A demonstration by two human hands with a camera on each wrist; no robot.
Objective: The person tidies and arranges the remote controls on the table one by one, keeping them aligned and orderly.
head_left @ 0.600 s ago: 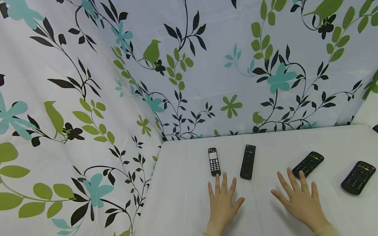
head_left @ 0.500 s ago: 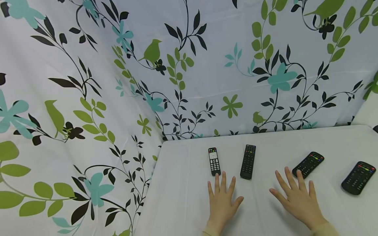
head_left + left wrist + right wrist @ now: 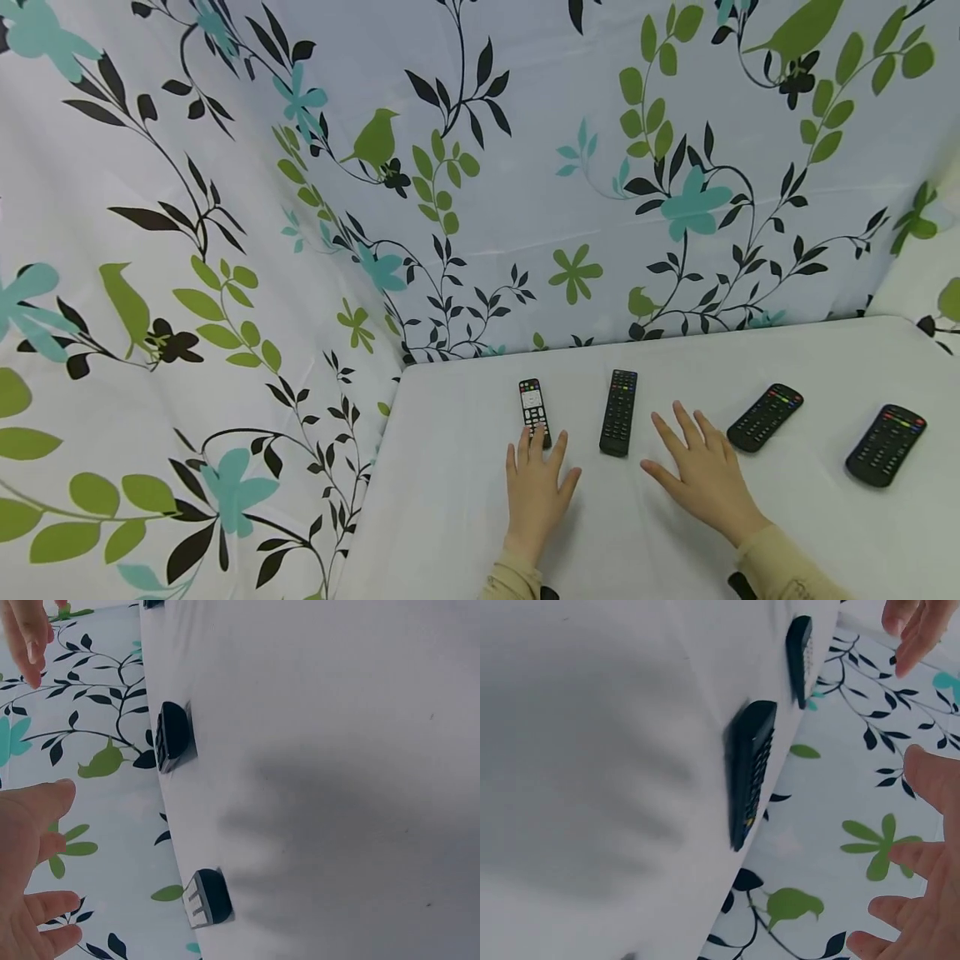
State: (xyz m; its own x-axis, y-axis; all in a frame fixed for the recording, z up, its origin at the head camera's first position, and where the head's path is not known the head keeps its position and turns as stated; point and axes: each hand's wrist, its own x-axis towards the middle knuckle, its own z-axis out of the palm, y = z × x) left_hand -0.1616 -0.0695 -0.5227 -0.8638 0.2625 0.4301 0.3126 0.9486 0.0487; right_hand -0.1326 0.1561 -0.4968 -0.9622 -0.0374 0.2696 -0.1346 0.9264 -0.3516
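My left hand point(image 3: 534, 496) hovers over the white table with its fingers spread, fingertips overlapping the lower end of a small remote control point(image 3: 532, 402) with a light keypad. To the right lies a long black remote control point(image 3: 618, 412). Between it and a rounded black remote control point(image 3: 765, 418) my right hand point(image 3: 705, 475) is held out, fingers spread, holding nothing. Another rounded black remote control point(image 3: 887, 446) lies farthest right. In the left wrist view, a shadow falls on the cloth below the left hand point(image 3: 30, 877); the right wrist view shows the right hand point(image 3: 922, 885) raised likewise.
A white cloth point(image 3: 450, 500) covers the table. A curtain point(image 3: 517, 200) with leaves, birds and flowers hangs along the table's back edge, and another printed curtain point(image 3: 187, 392) runs down the left side. Cream sleeves point(image 3: 787, 562) cover the forearms.
Both hands have moved forward and left; the left fingertips now overlap the small remote, and the right hand has come away from the rounded one. The head view has shifted slightly.
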